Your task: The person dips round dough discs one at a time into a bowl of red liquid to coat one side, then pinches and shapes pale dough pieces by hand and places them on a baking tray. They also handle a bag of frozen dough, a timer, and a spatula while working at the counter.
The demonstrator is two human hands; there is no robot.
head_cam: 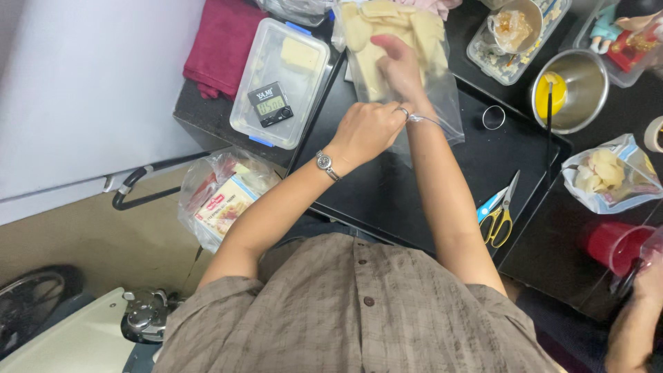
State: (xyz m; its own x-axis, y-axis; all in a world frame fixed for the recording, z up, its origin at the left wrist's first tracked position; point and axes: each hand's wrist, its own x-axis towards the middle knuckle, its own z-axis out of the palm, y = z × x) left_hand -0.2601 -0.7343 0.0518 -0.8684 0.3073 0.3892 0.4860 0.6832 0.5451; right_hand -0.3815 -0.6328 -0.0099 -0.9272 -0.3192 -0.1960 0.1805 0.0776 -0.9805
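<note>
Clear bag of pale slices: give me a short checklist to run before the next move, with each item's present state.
1. Left hand grips the clear bag at its mouth: ok.
2. Right hand reaches inside the bag: ok.
3. Pale slices stay within the bag: ok.
4. Scissors lie clear of both arms: ok.
5. Bag free of tears: cannot tell.

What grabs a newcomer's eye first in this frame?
Probably the two hands at top centre: the right hand reaches inside a clear plastic bag of pale flat pieces, while the left hand, a watch on its wrist, holds the bag's edge. Next, the yellow-handled scissors lying on the black tray at right. Also the digital timer on the lidded clear box at left.
</note>
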